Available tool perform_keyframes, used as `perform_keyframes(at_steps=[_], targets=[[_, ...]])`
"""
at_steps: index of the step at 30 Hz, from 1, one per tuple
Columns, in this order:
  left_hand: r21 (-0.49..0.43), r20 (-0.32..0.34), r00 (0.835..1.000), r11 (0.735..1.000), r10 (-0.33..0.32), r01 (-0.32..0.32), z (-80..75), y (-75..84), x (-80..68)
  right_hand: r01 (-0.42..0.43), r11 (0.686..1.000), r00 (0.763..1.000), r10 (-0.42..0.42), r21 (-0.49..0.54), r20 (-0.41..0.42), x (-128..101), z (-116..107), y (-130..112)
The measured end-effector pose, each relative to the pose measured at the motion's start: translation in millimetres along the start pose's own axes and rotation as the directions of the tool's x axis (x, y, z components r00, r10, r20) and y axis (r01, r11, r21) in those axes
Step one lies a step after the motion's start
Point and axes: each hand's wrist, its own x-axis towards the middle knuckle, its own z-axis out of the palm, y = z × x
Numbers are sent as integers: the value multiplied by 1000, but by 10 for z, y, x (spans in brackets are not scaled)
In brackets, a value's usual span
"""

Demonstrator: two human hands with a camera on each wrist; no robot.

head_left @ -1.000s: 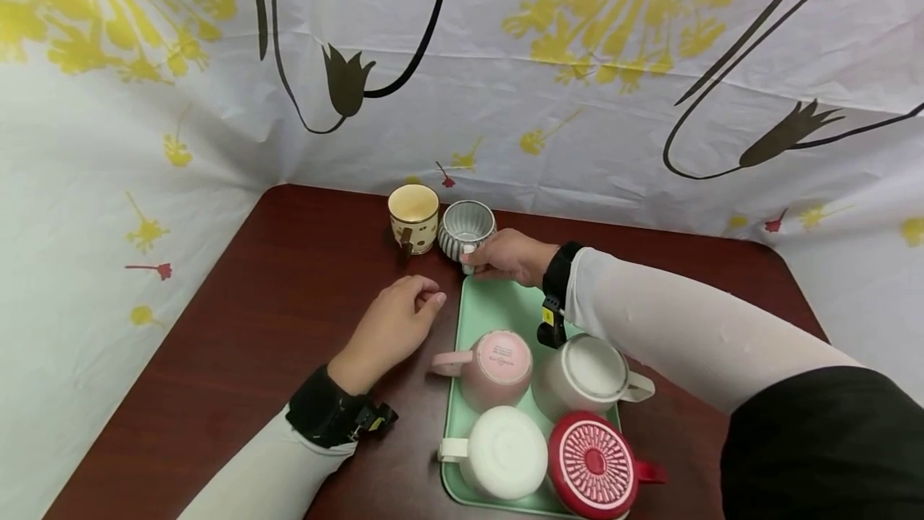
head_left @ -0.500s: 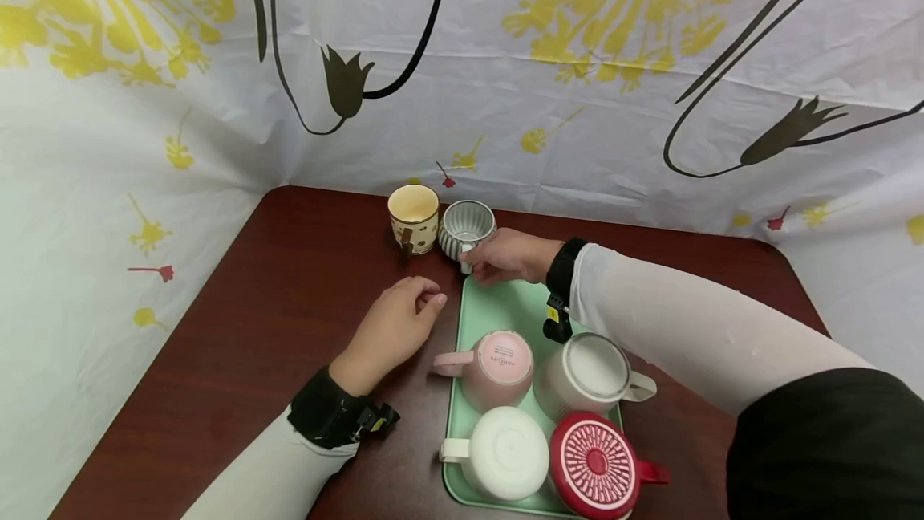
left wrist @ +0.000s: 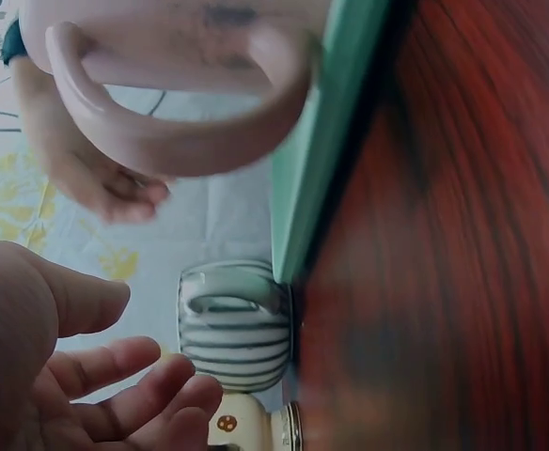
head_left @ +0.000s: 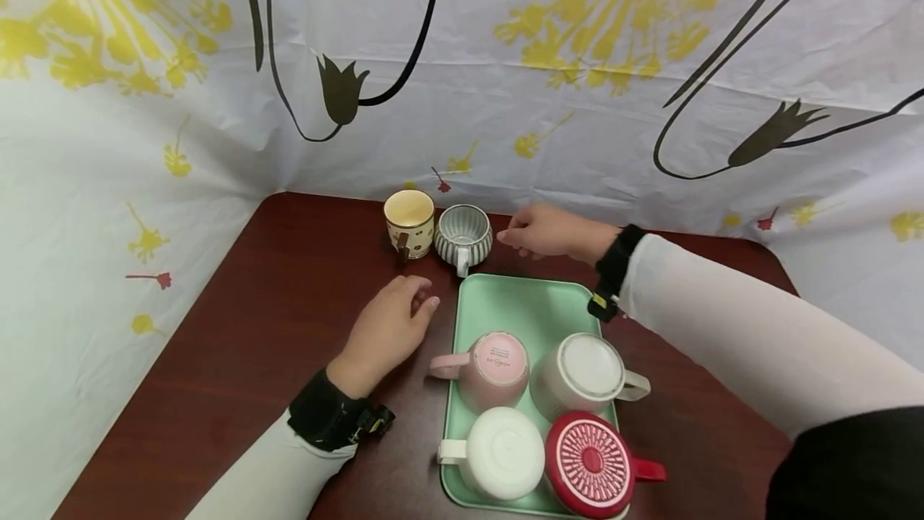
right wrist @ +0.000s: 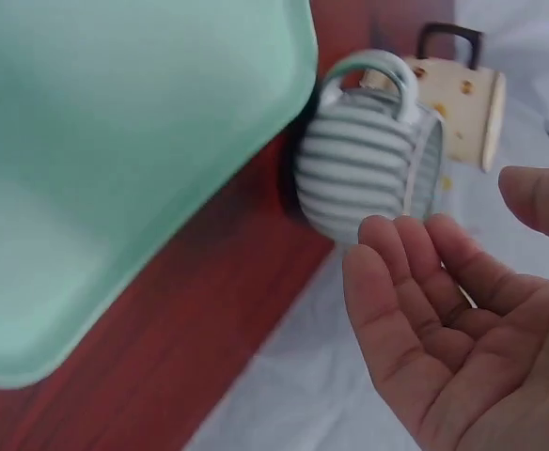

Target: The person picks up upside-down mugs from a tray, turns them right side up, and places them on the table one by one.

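The fingers [right wrist: 373, 305] of the right hand [head_left: 545, 229] curve loosely, thumb apart, pinching nothing; the striped cup [head_left: 464, 237] stands upright on the worktop [head_left: 325, 263], just left of their tips and apart from them; the left hand [head_left: 388, 319], loosely bent and holding nothing, is nearer the person, beside the green tray [head_left: 520, 303]; a cream mug [head_left: 410, 221] stands just left of the cup.

Far-end room above the tray [head_left: 530, 303] (mugs [head_left: 500, 371] nearer).

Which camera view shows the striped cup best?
Head: the striped cup is unobstructed, open top and handle visible. Left wrist shows its side, not its inside; right wrist shows handle and side, fingertips overlapping its edge.
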Motion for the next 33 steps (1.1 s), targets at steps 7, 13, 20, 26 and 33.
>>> perform_keyframes(at_steps=[7,13,20,26,33], targets=[[139,-20,999,989,45,-42,10,-22,-7,115,993,983,-118,-25,-143,-522,-168,347],[148,-17,999,988,48,-45,34,-27,-6,111,993,968,-118,-45,-222,-1030,-134,628],[138,-12,999,989,47,-45,33,1,-11,189,977,942,-210,-102,-262,-1436,44,907],[136,-8,999,990,38,-37,38,0,-9,416,903,884,-429,-109,-184,-1559,241,1190],[139,-8,999,990,39,-37,49,-7,-2,495,869,858,-487,13,-160,-1663,479,1440]])
